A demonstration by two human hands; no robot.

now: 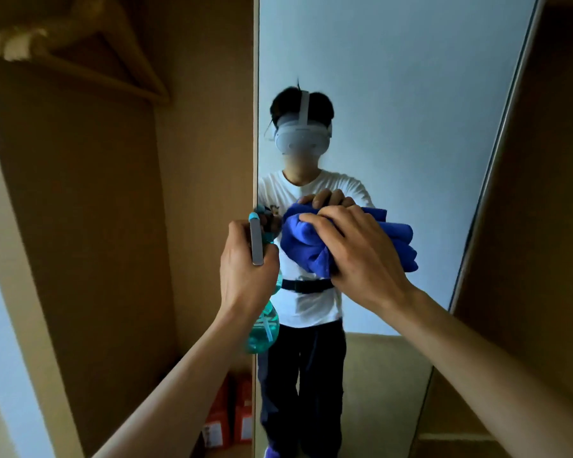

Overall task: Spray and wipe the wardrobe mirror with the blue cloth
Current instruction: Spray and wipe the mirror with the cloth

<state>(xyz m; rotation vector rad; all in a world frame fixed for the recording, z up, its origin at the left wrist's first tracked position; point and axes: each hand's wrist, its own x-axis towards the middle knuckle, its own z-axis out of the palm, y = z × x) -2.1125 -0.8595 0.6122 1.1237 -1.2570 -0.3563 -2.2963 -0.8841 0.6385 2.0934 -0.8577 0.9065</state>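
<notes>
The tall wardrobe mirror (394, 77) fills the middle of the view and reflects a person in a white shirt. My right hand (361, 256) grips a bunched blue cloth (303, 249) and holds it against the glass at chest height. Just left of it, my left hand (245, 269) is curled round the neck of a spray bottle (263, 328) with turquoise liquid. The bottle's grey trigger head (256, 241) points at the mirror's left edge. Part of the cloth is hidden under my right hand.
An open wooden wardrobe compartment (96, 226) lies to the left, with a wooden hanger (113, 61) up high and orange boxes (227, 414) on its floor. A brown wardrobe panel (536, 226) borders the mirror on the right.
</notes>
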